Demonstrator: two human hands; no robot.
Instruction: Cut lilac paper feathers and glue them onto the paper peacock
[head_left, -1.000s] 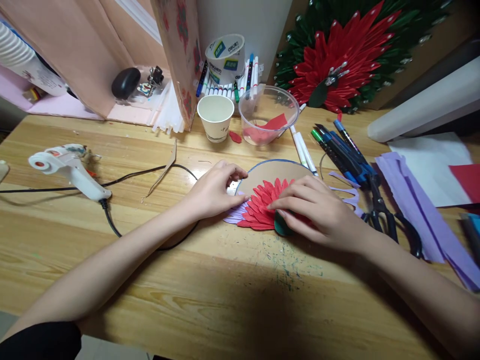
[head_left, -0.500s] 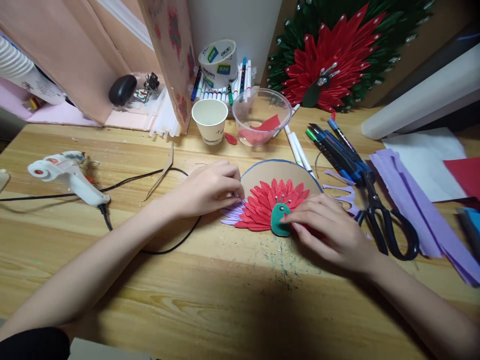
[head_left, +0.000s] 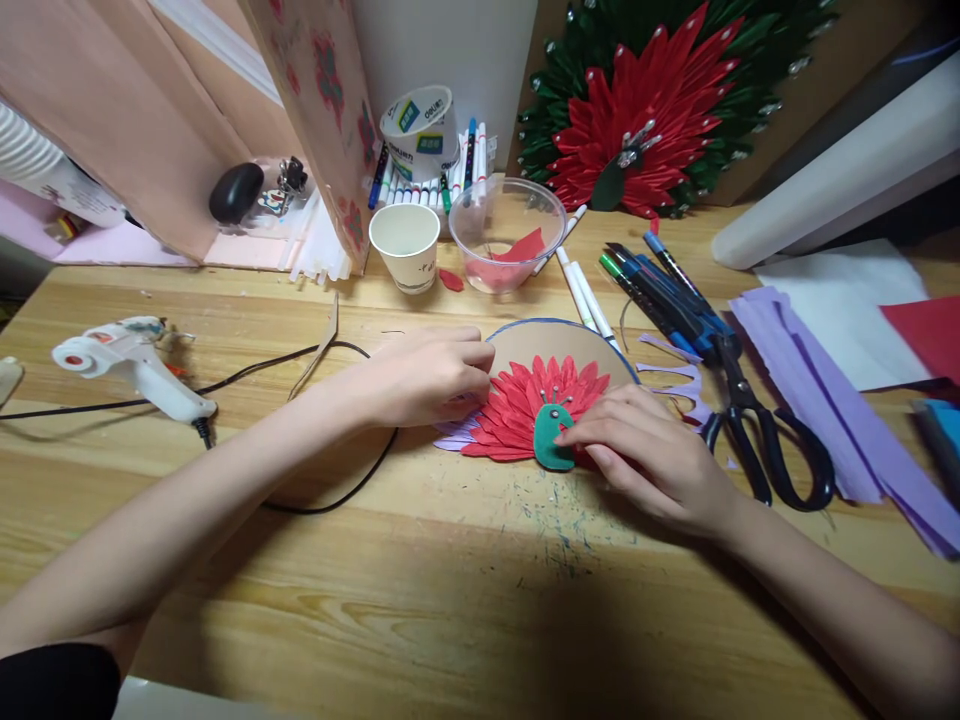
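A paper peacock (head_left: 553, 445) lies on the table, with a green body, layered red petals (head_left: 510, 410) and an arched cardboard backing (head_left: 559, 338) edged in blue. Purple paper petals (head_left: 454, 437) stick out at its left side. My left hand (head_left: 439, 375) is closed over these petals and the backing's left edge, its fingertips pinched and partly hidden. Across from it, my right hand (head_left: 649, 450) grips the peacock's right side, the index fingertip touching the green body near the beak. Its thumb is bent in beneath, and the hand covers the right-hand petals.
At left lies a white glue gun (head_left: 135, 365) with its black cord. Black-handled scissors (head_left: 765, 440), markers (head_left: 660, 290) and purple paper strips (head_left: 817, 400) lie at right. Behind stand a paper cup (head_left: 405, 250), a clear bowl (head_left: 510, 240) and a larger red-and-green peacock (head_left: 645, 110).
The view has shifted slightly, moving most things a little left in the picture. My left hand has moved slightly over the purple petals, covering more of them. My right hand keeps its place on the peacock.
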